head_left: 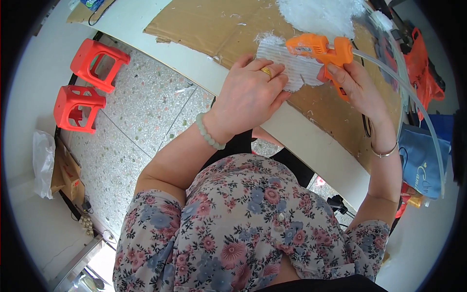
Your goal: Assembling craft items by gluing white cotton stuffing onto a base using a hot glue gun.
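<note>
My right hand (pixel 357 87) is wrapped around the handle of an orange hot glue gun (pixel 316 45), its nozzle pointing left. From the gun's back a long translucent glue stick (pixel 413 92) curves away to the right and down. Under the gun lies a white ribbed piece (pixel 296 68) with a fuzzy fringe along its far edge. My left hand (pixel 253 95) grips the left side of this piece, fingers bent over it; the fingertips are partly hidden. The nozzle sits just above the piece; whether it touches cannot be made out.
A brown cardboard sheet (pixel 209 29) covers much of the white table (pixel 194 63). Beyond the piece is a heap of white fluffy strands (pixel 321 17). At the right are a red plastic bag (pixel 423 73) and a blue bag (pixel 418 155). Two red stools (pixel 80 109) stand on the floor.
</note>
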`<state>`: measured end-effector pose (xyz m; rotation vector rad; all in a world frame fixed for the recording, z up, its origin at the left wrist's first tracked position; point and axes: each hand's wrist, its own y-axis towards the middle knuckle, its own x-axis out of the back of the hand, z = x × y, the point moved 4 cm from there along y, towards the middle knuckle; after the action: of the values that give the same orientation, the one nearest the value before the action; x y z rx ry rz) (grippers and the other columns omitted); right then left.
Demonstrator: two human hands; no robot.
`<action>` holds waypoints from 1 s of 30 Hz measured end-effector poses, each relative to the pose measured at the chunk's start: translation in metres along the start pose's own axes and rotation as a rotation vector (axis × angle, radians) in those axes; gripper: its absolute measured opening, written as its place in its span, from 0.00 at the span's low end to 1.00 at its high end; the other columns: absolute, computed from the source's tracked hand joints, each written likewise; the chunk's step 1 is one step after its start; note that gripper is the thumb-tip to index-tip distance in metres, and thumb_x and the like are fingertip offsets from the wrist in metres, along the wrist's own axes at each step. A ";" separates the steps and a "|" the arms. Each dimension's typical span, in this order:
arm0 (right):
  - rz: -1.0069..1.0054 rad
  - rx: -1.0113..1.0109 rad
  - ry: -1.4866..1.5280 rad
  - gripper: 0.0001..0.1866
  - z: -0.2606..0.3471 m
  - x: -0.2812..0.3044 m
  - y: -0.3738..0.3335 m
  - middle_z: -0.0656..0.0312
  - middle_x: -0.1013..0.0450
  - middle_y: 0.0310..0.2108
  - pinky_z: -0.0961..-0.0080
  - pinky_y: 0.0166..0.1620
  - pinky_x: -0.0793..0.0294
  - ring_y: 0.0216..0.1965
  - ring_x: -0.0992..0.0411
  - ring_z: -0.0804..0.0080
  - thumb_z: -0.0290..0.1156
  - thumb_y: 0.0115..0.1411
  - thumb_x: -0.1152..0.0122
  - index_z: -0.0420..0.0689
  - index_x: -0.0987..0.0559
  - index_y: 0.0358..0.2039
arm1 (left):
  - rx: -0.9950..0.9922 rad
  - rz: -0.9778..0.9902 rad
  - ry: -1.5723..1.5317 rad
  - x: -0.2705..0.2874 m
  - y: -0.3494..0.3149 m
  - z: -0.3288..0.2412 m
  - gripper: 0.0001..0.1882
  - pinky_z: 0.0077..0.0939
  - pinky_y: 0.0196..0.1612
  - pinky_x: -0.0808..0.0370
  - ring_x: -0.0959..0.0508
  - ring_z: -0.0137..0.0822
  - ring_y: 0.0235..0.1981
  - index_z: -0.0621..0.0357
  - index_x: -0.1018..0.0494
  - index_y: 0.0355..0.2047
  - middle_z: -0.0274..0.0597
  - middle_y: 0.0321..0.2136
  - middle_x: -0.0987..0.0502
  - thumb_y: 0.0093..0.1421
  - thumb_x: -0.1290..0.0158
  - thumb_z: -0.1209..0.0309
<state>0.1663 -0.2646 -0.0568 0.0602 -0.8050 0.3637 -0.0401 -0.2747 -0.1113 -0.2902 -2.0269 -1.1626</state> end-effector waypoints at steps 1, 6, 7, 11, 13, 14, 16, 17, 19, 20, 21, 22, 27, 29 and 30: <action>0.011 -0.052 -0.008 0.21 -0.001 0.000 -0.001 0.69 0.34 0.24 0.84 0.28 0.42 0.25 0.40 0.83 0.46 0.67 0.54 0.40 0.24 0.37 | 0.003 0.000 0.002 0.000 0.000 0.000 0.11 0.40 0.51 0.34 0.24 0.37 0.42 0.57 0.24 0.31 0.38 0.37 0.21 0.50 0.41 0.65; -0.036 0.001 -0.003 0.19 -0.005 0.004 -0.006 0.70 0.36 0.23 0.83 0.27 0.43 0.24 0.42 0.83 0.45 0.67 0.52 0.40 0.25 0.38 | -0.004 -0.011 0.001 -0.001 0.000 0.000 0.11 0.40 0.51 0.34 0.24 0.37 0.42 0.57 0.24 0.31 0.38 0.37 0.21 0.49 0.41 0.65; -0.041 0.028 -0.016 0.19 -0.006 0.004 -0.007 0.70 0.36 0.23 0.83 0.27 0.42 0.24 0.42 0.83 0.45 0.67 0.52 0.40 0.26 0.39 | -0.005 -0.013 0.005 -0.001 0.001 0.000 0.11 0.40 0.51 0.34 0.24 0.37 0.42 0.57 0.24 0.31 0.38 0.37 0.21 0.49 0.41 0.65; -0.039 0.030 -0.024 0.18 -0.004 0.006 -0.009 0.69 0.36 0.23 0.82 0.28 0.42 0.24 0.42 0.82 0.44 0.67 0.52 0.40 0.27 0.39 | -0.018 -0.027 0.008 -0.001 0.001 0.000 0.11 0.39 0.50 0.33 0.24 0.37 0.42 0.58 0.24 0.30 0.38 0.37 0.22 0.49 0.41 0.66; -0.027 0.000 -0.036 0.18 -0.003 0.006 -0.010 0.69 0.35 0.24 0.82 0.28 0.41 0.25 0.41 0.82 0.44 0.67 0.53 0.40 0.26 0.39 | -0.019 -0.032 0.004 -0.001 0.000 -0.001 0.11 0.38 0.49 0.33 0.24 0.37 0.41 0.58 0.24 0.30 0.39 0.36 0.22 0.48 0.41 0.66; -0.029 -0.001 -0.036 0.18 -0.005 0.005 -0.010 0.69 0.35 0.24 0.82 0.28 0.41 0.25 0.41 0.82 0.44 0.67 0.53 0.40 0.26 0.39 | -0.020 -0.032 0.003 -0.001 0.001 -0.001 0.11 0.38 0.49 0.33 0.24 0.37 0.41 0.58 0.24 0.30 0.39 0.36 0.22 0.48 0.41 0.66; -0.050 0.064 -0.016 0.18 -0.007 0.002 -0.008 0.69 0.34 0.24 0.82 0.27 0.41 0.24 0.40 0.82 0.44 0.67 0.52 0.40 0.26 0.38 | -0.026 -0.043 0.011 -0.001 0.001 -0.002 0.10 0.38 0.49 0.33 0.24 0.37 0.41 0.58 0.24 0.29 0.38 0.36 0.22 0.48 0.40 0.66; -0.049 0.066 -0.016 0.18 -0.006 0.002 -0.008 0.69 0.34 0.24 0.82 0.27 0.41 0.24 0.40 0.82 0.44 0.67 0.52 0.40 0.26 0.38 | -0.026 -0.043 0.013 -0.001 0.001 -0.001 0.10 0.38 0.49 0.33 0.24 0.37 0.41 0.58 0.24 0.29 0.38 0.36 0.22 0.48 0.40 0.66; -0.028 0.037 -0.056 0.18 -0.006 0.001 -0.008 0.69 0.34 0.23 0.82 0.26 0.40 0.23 0.40 0.82 0.44 0.67 0.53 0.40 0.27 0.36 | -0.022 -0.032 0.011 -0.001 0.001 -0.001 0.10 0.38 0.49 0.33 0.24 0.37 0.40 0.58 0.24 0.29 0.38 0.36 0.22 0.48 0.40 0.66; -0.026 0.036 -0.055 0.18 -0.005 0.002 -0.009 0.69 0.34 0.23 0.82 0.26 0.40 0.23 0.40 0.82 0.44 0.67 0.53 0.40 0.27 0.36 | -0.019 -0.031 0.011 -0.001 0.001 -0.001 0.10 0.38 0.49 0.33 0.24 0.37 0.40 0.58 0.24 0.29 0.38 0.36 0.22 0.48 0.40 0.66; -0.048 0.032 -0.044 0.18 -0.004 0.003 -0.010 0.69 0.34 0.22 0.82 0.26 0.41 0.22 0.40 0.82 0.44 0.67 0.53 0.41 0.27 0.34 | -0.023 -0.038 0.006 -0.001 0.001 0.000 0.10 0.38 0.49 0.33 0.24 0.37 0.40 0.58 0.24 0.29 0.38 0.36 0.22 0.48 0.40 0.66; -0.070 0.027 -0.032 0.18 -0.003 0.005 -0.011 0.69 0.35 0.22 0.82 0.25 0.41 0.21 0.40 0.82 0.44 0.67 0.53 0.41 0.27 0.33 | -0.026 -0.045 0.001 0.000 0.002 0.000 0.10 0.38 0.49 0.33 0.24 0.37 0.40 0.58 0.24 0.29 0.38 0.36 0.22 0.48 0.40 0.66; -0.087 0.024 -0.081 0.19 0.003 0.008 -0.014 0.69 0.35 0.20 0.82 0.25 0.41 0.20 0.40 0.82 0.44 0.67 0.54 0.42 0.27 0.29 | -0.022 -0.034 0.013 -0.001 0.001 0.000 0.10 0.38 0.49 0.33 0.24 0.37 0.41 0.58 0.24 0.29 0.38 0.36 0.22 0.48 0.40 0.66; -0.098 0.047 -0.092 0.19 0.005 0.006 -0.011 0.69 0.36 0.20 0.82 0.25 0.41 0.20 0.40 0.82 0.44 0.67 0.54 0.42 0.27 0.28 | -0.024 -0.043 0.022 -0.001 0.001 0.000 0.11 0.38 0.49 0.33 0.24 0.37 0.41 0.58 0.24 0.30 0.38 0.36 0.22 0.48 0.41 0.66; -0.094 0.060 -0.091 0.19 0.006 0.004 -0.008 0.68 0.36 0.19 0.81 0.25 0.41 0.20 0.40 0.82 0.44 0.67 0.54 0.42 0.27 0.28 | -0.021 -0.035 0.020 -0.001 0.001 0.000 0.10 0.38 0.49 0.33 0.24 0.37 0.41 0.58 0.24 0.30 0.38 0.36 0.22 0.48 0.41 0.66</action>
<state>0.1671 -0.2726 -0.0493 0.1712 -0.8779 0.2978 -0.0386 -0.2740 -0.1115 -0.2536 -2.0109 -1.2037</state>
